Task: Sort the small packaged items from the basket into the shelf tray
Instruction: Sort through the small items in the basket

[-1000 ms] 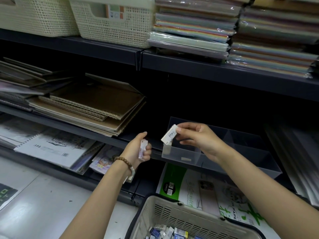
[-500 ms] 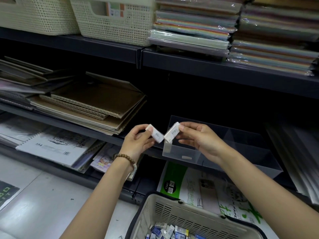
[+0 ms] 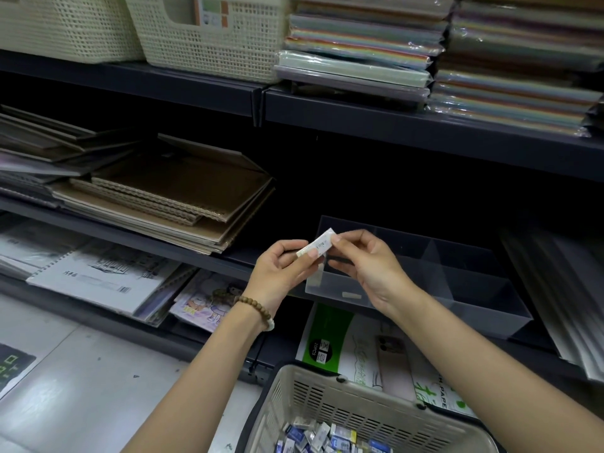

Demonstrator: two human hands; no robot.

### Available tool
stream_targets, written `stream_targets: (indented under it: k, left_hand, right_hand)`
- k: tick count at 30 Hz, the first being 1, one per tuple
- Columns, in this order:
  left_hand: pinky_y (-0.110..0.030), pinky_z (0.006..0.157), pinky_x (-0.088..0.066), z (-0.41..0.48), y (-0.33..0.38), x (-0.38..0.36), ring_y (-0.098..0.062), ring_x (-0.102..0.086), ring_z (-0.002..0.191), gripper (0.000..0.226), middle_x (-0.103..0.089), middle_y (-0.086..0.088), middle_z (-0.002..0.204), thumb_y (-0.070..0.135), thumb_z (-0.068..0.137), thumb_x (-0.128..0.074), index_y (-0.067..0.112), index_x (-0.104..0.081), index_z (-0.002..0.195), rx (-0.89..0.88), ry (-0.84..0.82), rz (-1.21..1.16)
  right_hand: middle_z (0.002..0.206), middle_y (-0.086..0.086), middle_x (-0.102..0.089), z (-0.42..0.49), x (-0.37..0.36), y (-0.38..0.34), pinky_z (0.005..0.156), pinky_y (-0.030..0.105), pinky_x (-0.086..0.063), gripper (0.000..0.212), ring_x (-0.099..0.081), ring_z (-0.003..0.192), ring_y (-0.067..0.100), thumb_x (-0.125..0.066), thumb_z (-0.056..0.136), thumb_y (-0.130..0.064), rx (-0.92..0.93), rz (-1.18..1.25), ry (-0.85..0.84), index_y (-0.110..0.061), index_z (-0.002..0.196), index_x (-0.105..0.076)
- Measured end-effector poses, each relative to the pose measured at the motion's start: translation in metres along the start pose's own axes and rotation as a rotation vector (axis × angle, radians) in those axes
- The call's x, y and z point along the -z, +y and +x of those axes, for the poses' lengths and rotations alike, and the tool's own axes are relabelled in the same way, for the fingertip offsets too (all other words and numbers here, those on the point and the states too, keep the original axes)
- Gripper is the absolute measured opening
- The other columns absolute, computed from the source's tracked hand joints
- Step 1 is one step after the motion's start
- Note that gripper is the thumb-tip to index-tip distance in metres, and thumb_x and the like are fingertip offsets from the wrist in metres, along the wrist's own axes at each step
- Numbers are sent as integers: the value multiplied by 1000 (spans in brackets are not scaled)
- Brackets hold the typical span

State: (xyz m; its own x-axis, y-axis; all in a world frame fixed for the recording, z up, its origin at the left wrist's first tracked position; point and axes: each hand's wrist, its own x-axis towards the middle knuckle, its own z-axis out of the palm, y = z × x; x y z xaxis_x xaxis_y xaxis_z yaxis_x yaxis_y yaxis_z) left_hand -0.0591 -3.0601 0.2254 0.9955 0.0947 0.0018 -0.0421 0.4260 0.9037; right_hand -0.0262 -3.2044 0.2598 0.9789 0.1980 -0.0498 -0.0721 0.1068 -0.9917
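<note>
A white packet (image 3: 318,245) is pinched at both ends, with the left hand (image 3: 277,273) low and the right hand (image 3: 369,266) high, each grip closed on it by fingertips. Its long axis slants up-right, just before the tray's (image 3: 474,308) left end — the right hand lies nearer.

Two bare hands show, a left hand (image 3: 277,273) and a right hand (image 3: 369,269), with one brown wooden bead bracelet (image 3: 251,305) and one small white rectangular packet (image 3: 318,246) pinched between them; whether a second packet lies behind it cannot be told. There is one clear plastic divided tray (image 3: 483,308) and one beige slotted plastic basket (image 3: 359,413), which holds small blue-and-white packets (image 3: 327,436) too many and too jumbled to count. The top shelf carries two cream lattice-weave plastic baskets (image 3: 65,27) (image 3: 212,37) and two stacks of film-wrapped coloured paper (image 3: 359,50) (image 3: 516,76).
</note>
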Motion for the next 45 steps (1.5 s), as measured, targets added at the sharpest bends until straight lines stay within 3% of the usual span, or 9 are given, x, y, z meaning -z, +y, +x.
stream_targets:
  k: [5, 9, 12, 19, 23, 29, 35, 40, 45]
  left_hand:
    - [-20, 81, -53, 6, -1, 1, -11, -67, 96, 28, -72, 0, 100, 18, 85, -64, 16, -54, 112, -103, -49, 264]
    - [-15, 97, -35, 9, -1, 23, -2, -44, 119, 44, -53, 14, 126, 52, 85, -46, 32, -51, 124, -328, -73, 906]
    - [-7, 98, -20, 9, -6, 38, 0, -24, 128, 48, -39, 18, 137, 63, 81, -34, 42, -59, 116, -369, -153, 1129]
    - [-37, 108, -26, 18, -18, 39, -10, -17, 135, 53, -24, 11, 150, 66, 83, -27, 43, -49, 125, -389, -216, 1380]
    - [-39, 107, -31, 23, -23, 36, -16, -19, 134, 66, -19, 8, 151, 76, 76, -27, 42, -40, 131, -361, -201, 1495]
    - [-36, 100, -38, 27, -26, 34, -15, -27, 130, 65, -23, 8, 146, 74, 73, -45, 42, -41, 129, -337, -190, 1403]
    - [-30, 87, -51, 25, -34, 35, -4, -51, 101, 65, -39, 13, 124, 57, 77, -62, 42, -34, 134, -288, -226, 1177]
    - [-25, 90, -52, 25, -44, 37, -6, -60, 103, 74, -52, 8, 124, 46, 78, -68, 38, -30, 140, -198, -200, 923]
    - [-19, 81, -54, 25, -43, 37, -2, -66, 90, 50, -59, 7, 120, 35, 81, -69, 39, -47, 125, -183, -154, 827]
  right_hand:
    - [96, 4, -72, 4, 11, -7, 76, 22, -57, 26, -70, 91, 15, -62, 88, -11, 81, -95, -115, -9, 112, -55]
    - [98, 2, -67, 14, 30, -8, 77, 21, -57, 19, -67, 87, 10, -59, 90, -7, 146, -206, -77, -12, 108, -59]
    - [103, 3, -65, 23, 46, -7, 74, 16, -55, 21, -64, 90, 7, -60, 90, -11, 142, -344, -61, -15, 110, -57]
    - [94, -1, -68, 37, 47, 2, 77, 18, -55, 16, -66, 82, 8, -61, 89, -11, 61, -344, -142, -17, 103, -60]
    - [95, 3, -67, 44, 41, 5, 81, 23, -55, 24, -64, 83, 13, -58, 91, -11, 22, -384, -196, -6, 114, -58]
    - [92, -1, -66, 49, 34, 6, 72, 12, -54, 22, -64, 80, 8, -58, 91, -13, 65, -487, -231, -10, 114, -57]
    - [98, 8, -63, 47, 26, 16, 77, 21, -55, 21, -64, 88, 19, -61, 89, -11, 231, -602, -208, -8, 110, -59]
    - [88, -10, -60, 44, 22, 23, 74, 16, -51, 19, -60, 79, 4, -66, 86, -15, 335, -681, -171, -18, 104, -60]
    - [92, -8, -67, 38, 24, 23, 74, 16, -54, 18, -64, 78, 4, -71, 82, -16, 249, -598, -211, -24, 96, -63]
